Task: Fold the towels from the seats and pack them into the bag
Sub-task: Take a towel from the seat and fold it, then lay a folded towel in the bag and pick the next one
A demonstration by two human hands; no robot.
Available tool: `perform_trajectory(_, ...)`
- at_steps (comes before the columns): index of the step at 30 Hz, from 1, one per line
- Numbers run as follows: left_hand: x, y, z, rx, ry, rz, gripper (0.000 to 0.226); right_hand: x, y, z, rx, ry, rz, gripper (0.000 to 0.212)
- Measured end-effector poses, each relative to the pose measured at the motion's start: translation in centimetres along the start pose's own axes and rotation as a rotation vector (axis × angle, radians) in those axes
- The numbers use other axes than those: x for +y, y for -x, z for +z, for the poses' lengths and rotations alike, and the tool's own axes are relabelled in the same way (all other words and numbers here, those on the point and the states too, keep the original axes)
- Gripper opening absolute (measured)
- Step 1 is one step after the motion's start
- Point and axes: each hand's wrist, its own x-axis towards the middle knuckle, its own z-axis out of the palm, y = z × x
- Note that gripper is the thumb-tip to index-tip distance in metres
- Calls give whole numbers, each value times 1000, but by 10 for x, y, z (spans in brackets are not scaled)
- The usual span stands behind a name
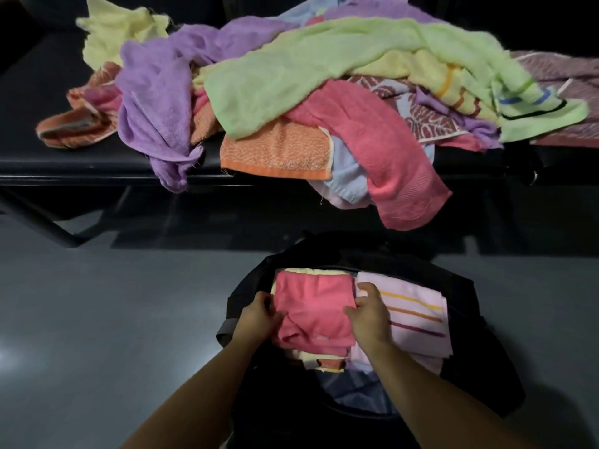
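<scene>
Grey flooring (97,319) is surrounding a black bag (479,384) where the left hand (259,314) and right hand (369,315) are seemingly pinching opposite edges of a soft, light folded pink towel (316,306).

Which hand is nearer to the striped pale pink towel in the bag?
Right. The right hand lies on the left edge of the striped towel, gripping the folded pink towel beside it. The left hand holds that pink towel's far edge, so the pink towel separates them.
</scene>
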Motion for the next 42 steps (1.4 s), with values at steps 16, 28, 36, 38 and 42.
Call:
perform_trajectory(16,124,70,-93,158,-106,264,18,-140,40,-112,-152,117,-176,10)
perform_trajectory(28,256,93,-212,445,-157,568,15,-295,51,-227,-22,24,-473,20)
perform_trajectory(36,276,33,-229,531,-150,509,52,-337,-9,-217,242,244,-689,49)
perform_trajectory(38,280,20,-230,510,-201,491,52,-346,-23,-208,242,282,-728,50)
perform_trajectory(42,272,-8,-227,596,-253,548,26,-356,-48,-190,150,335,-752,58)
